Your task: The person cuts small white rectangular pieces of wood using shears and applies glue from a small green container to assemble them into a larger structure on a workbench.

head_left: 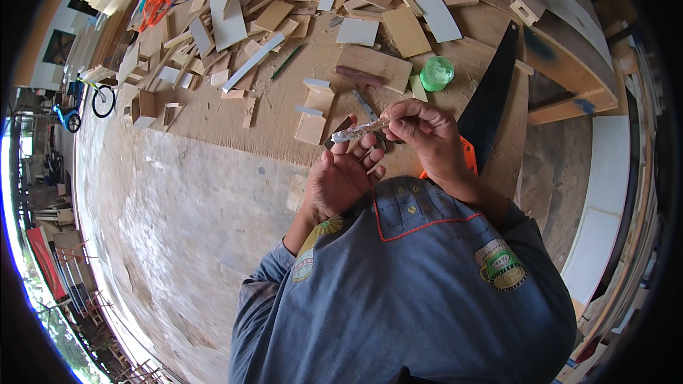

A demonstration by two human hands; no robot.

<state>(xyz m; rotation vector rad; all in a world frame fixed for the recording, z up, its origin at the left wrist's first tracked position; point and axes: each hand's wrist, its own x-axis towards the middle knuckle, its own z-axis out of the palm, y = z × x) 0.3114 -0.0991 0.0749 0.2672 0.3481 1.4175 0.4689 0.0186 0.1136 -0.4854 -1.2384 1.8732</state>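
My right hand [427, 135] pinches a thin stick [364, 129] whose far end is smeared with a whitish, glue-like paste. Palm up, my left hand [345, 174] lies below that end, its fingers half curled and apart. The smeared tip is at the left fingertips; whether it touches them I cannot tell. A dark strip behind the left fingers is partly hidden. Beyond the hands lies a grey metal tool [365, 104], partly covered. Two small joined wood blocks [313, 117] sit to its left. A green cup [437, 73] with pale contents stands beyond my right hand.
A handsaw [491, 96] with a black blade and orange handle lies right of my right hand. Wood offcuts [274, 16] cover the far worktable [213, 131]. A green pencil [287, 61] lies among them. A wooden frame [569, 78] stands at right.
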